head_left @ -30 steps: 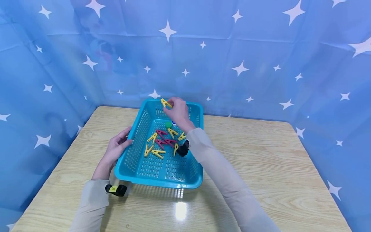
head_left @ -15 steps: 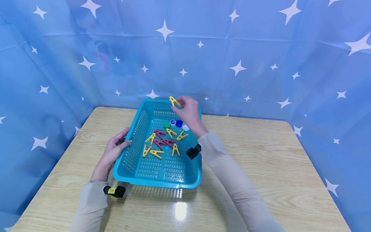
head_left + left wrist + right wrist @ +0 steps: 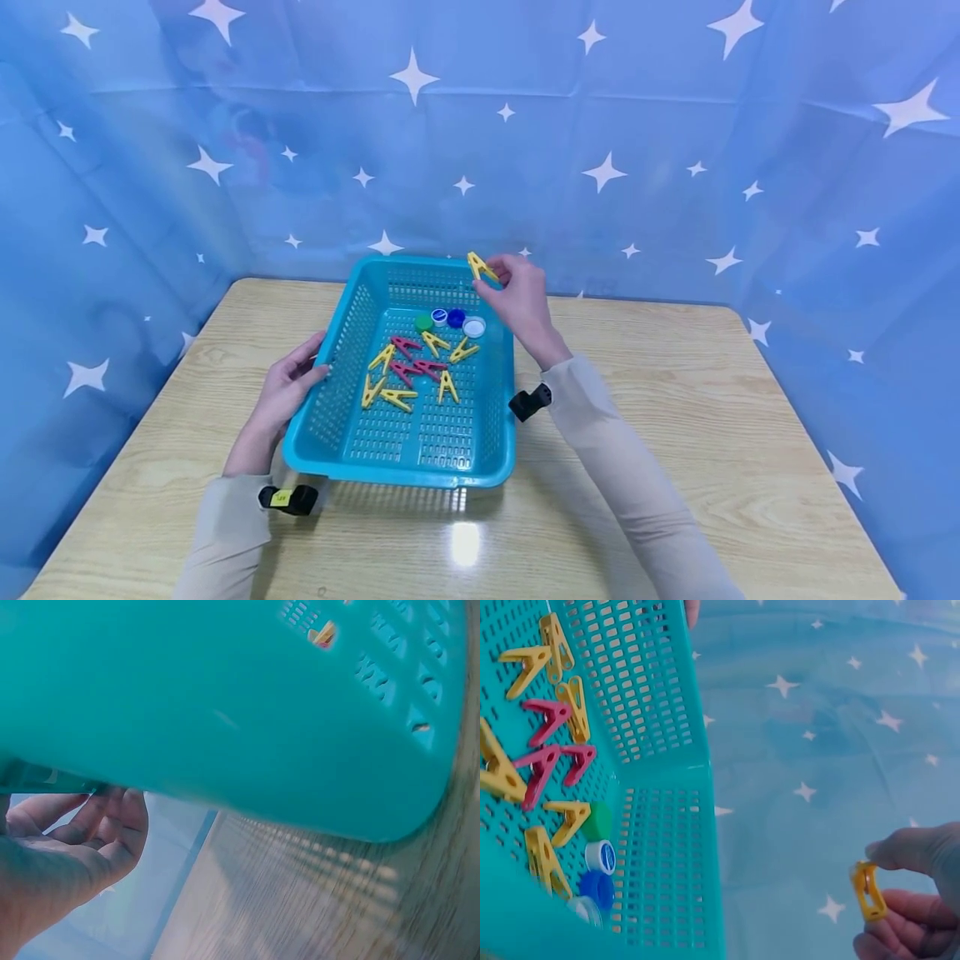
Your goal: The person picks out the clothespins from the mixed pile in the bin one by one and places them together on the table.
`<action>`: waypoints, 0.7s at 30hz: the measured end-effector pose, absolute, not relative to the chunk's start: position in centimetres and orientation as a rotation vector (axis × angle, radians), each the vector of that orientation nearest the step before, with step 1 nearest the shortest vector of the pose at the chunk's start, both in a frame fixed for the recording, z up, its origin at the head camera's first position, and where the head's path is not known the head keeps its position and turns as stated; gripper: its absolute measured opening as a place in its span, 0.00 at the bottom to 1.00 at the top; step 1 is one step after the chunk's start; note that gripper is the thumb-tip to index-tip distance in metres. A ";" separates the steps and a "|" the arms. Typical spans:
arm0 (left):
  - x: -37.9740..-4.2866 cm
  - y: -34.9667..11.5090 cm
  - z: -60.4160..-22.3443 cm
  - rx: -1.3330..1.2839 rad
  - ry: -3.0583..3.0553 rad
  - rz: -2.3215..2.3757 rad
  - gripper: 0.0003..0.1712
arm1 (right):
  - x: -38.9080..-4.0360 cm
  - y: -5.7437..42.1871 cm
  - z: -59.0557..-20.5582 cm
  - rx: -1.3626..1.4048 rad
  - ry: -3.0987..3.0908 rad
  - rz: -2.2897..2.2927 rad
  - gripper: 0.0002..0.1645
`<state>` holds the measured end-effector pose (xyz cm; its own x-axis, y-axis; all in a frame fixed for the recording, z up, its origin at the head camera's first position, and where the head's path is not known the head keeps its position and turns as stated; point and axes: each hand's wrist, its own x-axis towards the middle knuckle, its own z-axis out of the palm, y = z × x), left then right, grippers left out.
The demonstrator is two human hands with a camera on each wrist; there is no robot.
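A turquoise slotted basket [image 3: 390,475] stands on the table. My left hand [image 3: 283,390] grips its left rim, thumb on top and fingers curled below, as the left wrist view shows. My right hand [image 3: 525,308] pinches a yellow clothespin [image 3: 476,262] over the basket's back right corner; in the right wrist view the clothespin [image 3: 857,879] sits between thumb and fingers. On the basket floor lie several yellow clothespins [image 3: 447,384] and red clothespins [image 3: 405,343]. Behind them are a green cap [image 3: 423,322], a white-and-blue cap [image 3: 439,317], a blue cap [image 3: 456,318] and a whitish cap [image 3: 474,327].
The wooden table [image 3: 660,417] extends to the right of the basket and in front of it. A blue curtain [image 3: 487,133] with white stars hangs along the back edge and the left side.
My right hand has moved right with the yellow clothespin, from above the basket's back middle to its back right corner, uncovering the caps. My left hand keeps its grip on the rim.
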<state>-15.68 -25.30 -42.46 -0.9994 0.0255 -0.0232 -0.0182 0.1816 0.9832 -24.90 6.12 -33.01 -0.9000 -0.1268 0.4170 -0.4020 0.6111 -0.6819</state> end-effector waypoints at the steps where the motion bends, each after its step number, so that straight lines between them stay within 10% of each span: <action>1: -15.7 -25.3 -42.4 0.002 2.385 1.989 0.33 | -24.8 6.4 -33.0 0.431 -2.505 1.186 0.17; 21: -15.5 -25.3 -42.4 -0.015 2.386 1.974 0.33 | -24.2 13.1 -35.7 0.295 -2.465 1.145 0.15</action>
